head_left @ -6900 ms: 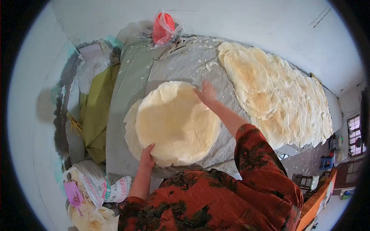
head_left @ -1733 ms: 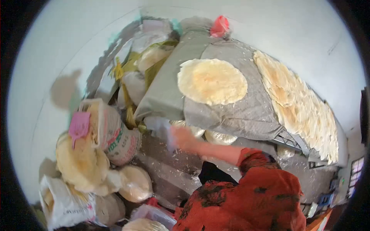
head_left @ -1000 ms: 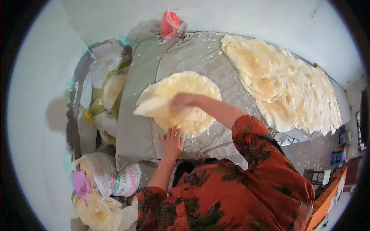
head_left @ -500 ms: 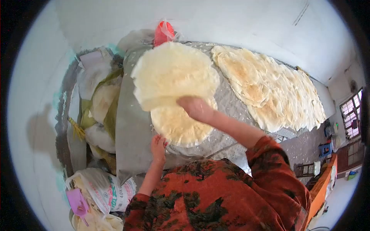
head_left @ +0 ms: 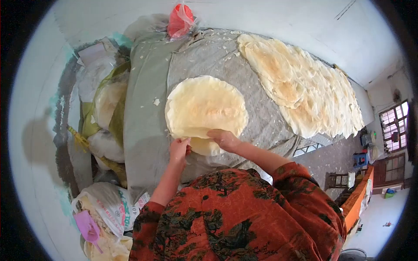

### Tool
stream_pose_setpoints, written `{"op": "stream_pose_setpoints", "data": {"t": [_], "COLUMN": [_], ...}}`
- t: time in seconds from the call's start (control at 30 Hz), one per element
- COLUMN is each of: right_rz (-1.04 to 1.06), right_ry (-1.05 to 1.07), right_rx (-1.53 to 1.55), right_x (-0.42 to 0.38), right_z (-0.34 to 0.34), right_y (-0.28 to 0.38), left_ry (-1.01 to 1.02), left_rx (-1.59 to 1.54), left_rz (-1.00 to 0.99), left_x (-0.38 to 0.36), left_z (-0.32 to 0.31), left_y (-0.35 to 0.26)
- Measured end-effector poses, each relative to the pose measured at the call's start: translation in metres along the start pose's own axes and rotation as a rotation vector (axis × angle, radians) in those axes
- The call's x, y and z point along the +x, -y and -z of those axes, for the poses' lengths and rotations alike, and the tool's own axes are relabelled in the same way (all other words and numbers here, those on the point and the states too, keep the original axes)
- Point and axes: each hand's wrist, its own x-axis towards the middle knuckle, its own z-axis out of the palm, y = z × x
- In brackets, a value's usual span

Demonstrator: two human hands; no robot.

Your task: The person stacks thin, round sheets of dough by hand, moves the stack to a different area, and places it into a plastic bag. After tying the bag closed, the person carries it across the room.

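Note:
Thin round flatbreads (head_left: 207,104) lie stacked on the grey cloth in front of me, the top one with its near edge lifted and another showing below it. My left hand (head_left: 179,149) is closed in a pinch at the near left edge of the top flatbread. My right hand (head_left: 224,140) grips the same edge further right, its fingers wrapped over it. The hands are a short way apart, and the parts of the fingers under the edge are hidden.
Many overlapping flatbreads (head_left: 305,87) cover the right part of the cloth-covered surface (head_left: 148,95). A red bag (head_left: 180,21) stands at the back. Filled sacks (head_left: 106,213), a purple scoop (head_left: 88,226) and plastic-wrapped bundles (head_left: 109,104) are at the left.
The top flatbread has come down toward me and now lies over the lower one. My right hand has moved down, nearer the left hand. The view has shifted slightly.

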Motion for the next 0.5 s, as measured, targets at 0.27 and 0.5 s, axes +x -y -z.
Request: {"op": "stream_pose_setpoints", "data": {"t": [0.27,0.5], "right_rz": [0.036,-0.215], "right_ry": [-0.062,-0.368], "right_rx": [-0.385,-0.026], "right_x": [-0.015,0.092], "right_z": [-0.015,0.183], "right_y": [0.049,0.053], "left_ry": [0.113,-0.010], "left_rx": [-0.351,-0.041], "left_rz": [-0.048,-0.185], "left_x": [-0.004,0.009], "left_z": [-0.020,-0.014], "left_y": [-0.010,0.011]}}
